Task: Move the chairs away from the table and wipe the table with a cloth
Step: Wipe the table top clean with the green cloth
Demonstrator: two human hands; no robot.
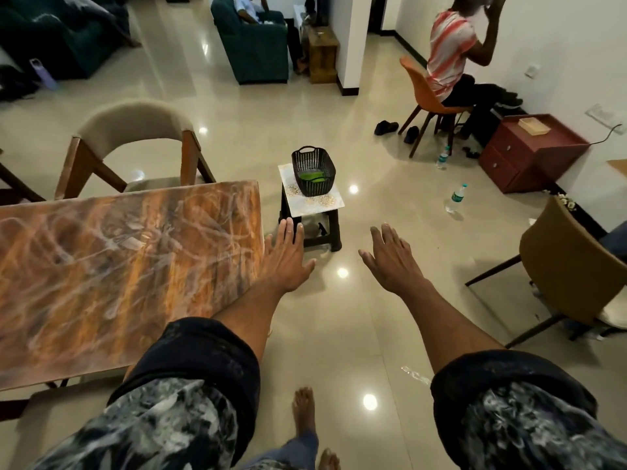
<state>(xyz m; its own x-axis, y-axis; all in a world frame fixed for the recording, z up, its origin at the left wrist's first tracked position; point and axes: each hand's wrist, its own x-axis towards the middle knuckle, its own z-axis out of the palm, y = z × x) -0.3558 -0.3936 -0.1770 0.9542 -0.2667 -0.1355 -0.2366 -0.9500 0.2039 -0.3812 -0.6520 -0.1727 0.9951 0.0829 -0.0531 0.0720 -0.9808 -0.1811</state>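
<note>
The table (101,266) with an orange marbled top fills the left. A beige-backed chair (135,127) stands at its far side, its seat tucked under the edge. A tan chair (563,262) stands apart on the right. A black basket (314,171) holding a green cloth (311,177) sits on a small stool (310,205) past the table's end. My left hand (286,259) is stretched out flat beside the table's right edge, holding nothing. My right hand (390,262) is also spread open over the floor, empty.
A person sits on an orange chair (420,93) at the back right, next to a red drawer cabinet (529,154). Two plastic bottles (454,198) stand on the glossy floor. Green sofas (251,42) are at the back. My bare feet (305,412) are below.
</note>
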